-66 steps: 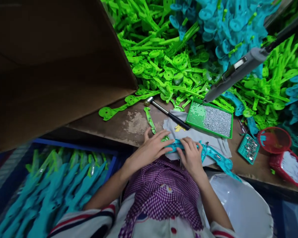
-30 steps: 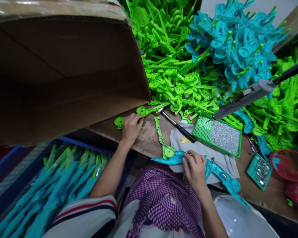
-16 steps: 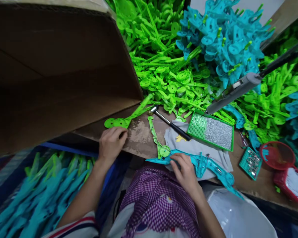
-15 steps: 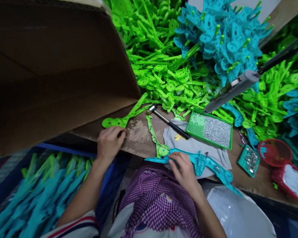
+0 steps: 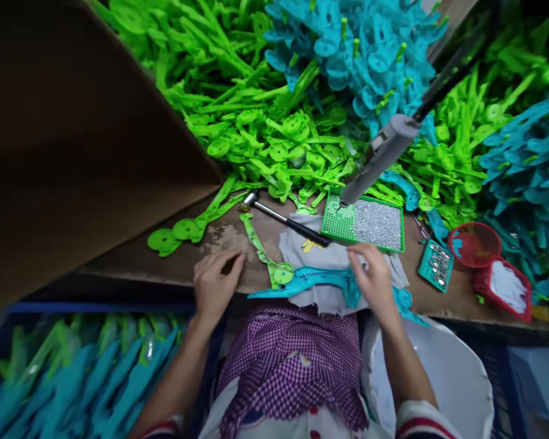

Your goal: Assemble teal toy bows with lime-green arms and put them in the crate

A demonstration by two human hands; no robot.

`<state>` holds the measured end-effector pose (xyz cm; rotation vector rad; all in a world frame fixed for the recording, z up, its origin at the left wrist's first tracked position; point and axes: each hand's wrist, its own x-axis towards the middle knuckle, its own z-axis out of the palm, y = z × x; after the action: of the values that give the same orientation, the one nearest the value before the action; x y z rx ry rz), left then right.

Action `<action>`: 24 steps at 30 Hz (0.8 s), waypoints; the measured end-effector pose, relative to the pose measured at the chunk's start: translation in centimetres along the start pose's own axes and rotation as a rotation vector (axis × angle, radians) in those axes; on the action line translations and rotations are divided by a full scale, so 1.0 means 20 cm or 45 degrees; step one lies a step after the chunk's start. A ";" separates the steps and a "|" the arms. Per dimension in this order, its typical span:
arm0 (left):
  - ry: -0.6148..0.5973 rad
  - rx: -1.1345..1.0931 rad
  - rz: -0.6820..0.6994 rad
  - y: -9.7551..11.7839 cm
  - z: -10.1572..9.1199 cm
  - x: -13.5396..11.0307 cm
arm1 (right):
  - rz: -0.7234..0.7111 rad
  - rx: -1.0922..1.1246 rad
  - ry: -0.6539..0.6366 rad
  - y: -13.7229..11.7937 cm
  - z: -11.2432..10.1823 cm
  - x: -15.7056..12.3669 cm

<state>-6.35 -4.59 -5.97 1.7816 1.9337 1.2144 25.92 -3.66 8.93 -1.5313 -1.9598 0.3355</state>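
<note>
My left hand (image 5: 216, 281) rests on the wooden bench (image 5: 165, 262) near its front edge, fingers loosely spread and holding nothing, just left of a thin green plastic strip (image 5: 260, 250). My right hand (image 5: 372, 277) lies over the middle of a long turquoise plastic part (image 5: 302, 281) that sits on a grey cloth (image 5: 329, 256); its fingers are bent onto the part and blurred. A small hammer (image 5: 281, 218) lies behind the cloth.
A green tray of shiny small pieces (image 5: 363, 221) sits behind the cloth under a grey hanging tool (image 5: 379, 160). Heaps of green parts (image 5: 265, 128) and turquoise parts (image 5: 348, 49) fill the back. A cardboard box (image 5: 73, 152) stands left. Red tubs (image 5: 485, 256) sit right.
My left hand has drawn back from the green part by the box toward the bench's front. My right hand has slid right along the turquoise part. The view has shifted.
</note>
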 end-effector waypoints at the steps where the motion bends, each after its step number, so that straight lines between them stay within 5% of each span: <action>1: -0.006 -0.001 -0.018 0.01 0.01 0.00 | -0.044 0.027 -0.123 -0.05 0.10 -0.03; 4: -0.042 0.011 -0.057 0.02 0.01 0.03 | -0.196 0.073 -0.460 -0.20 0.38 -0.09; 8: -0.091 0.037 -0.090 0.01 0.01 0.07 | -0.182 -0.013 -0.522 -0.28 0.60 -0.02; 17: -0.100 -0.019 -0.127 0.06 0.07 0.16 | -0.247 -0.243 -0.585 -0.27 0.74 0.06; 24: -0.308 -0.169 -0.242 0.04 0.07 0.27 | -0.342 -0.380 -0.656 -0.27 0.76 0.07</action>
<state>-6.05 0.85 -4.43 1.5590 1.7929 0.9892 12.23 -1.29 0.72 -1.4250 -2.6893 0.3596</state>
